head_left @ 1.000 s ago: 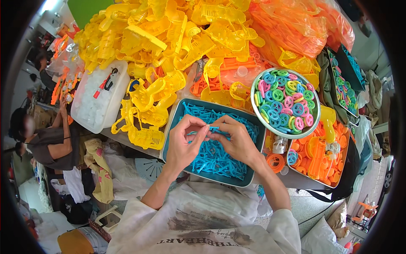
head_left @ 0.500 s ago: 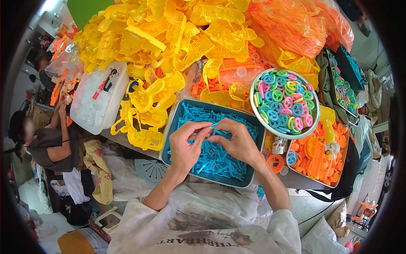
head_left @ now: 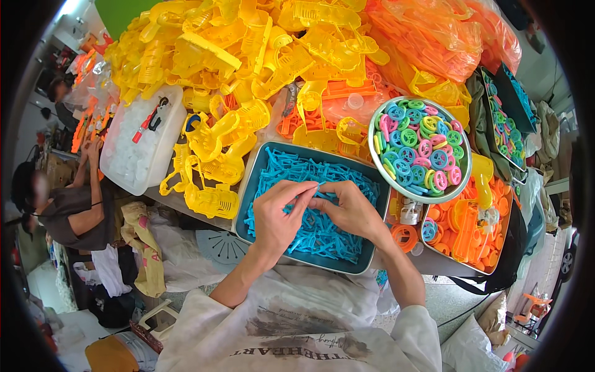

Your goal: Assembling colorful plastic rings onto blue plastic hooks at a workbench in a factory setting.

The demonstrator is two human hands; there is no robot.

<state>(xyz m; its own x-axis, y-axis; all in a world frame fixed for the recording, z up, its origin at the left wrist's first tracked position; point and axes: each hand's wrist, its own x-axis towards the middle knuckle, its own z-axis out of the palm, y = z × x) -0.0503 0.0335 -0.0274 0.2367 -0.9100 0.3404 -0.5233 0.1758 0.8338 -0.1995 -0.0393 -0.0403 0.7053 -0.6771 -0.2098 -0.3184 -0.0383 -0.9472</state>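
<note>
Over a rectangular tray (head_left: 297,263) full of thin blue plastic parts (head_left: 334,239), both my hands meet fingertip to fingertip. My left hand (head_left: 279,212) is closed in a pinch on a small blue plastic part (head_left: 320,185), which shows only as a sliver. Opposite it, my right hand (head_left: 351,214) pinches at the same piece with thumb and forefinger. The fingers hide most of its shape.
Yellow plastic shells (head_left: 248,43) pile up behind the tray. To the right stand a metal bowl of colourful small wheels (head_left: 421,149) and a tray of orange parts (head_left: 462,232). A white tub (head_left: 139,142) holds pliers (head_left: 152,121). Another person (head_left: 74,204) sits at left.
My fingertips have drawn closer round the small blue part, and less of it shows. Both hands remain over the tray.
</note>
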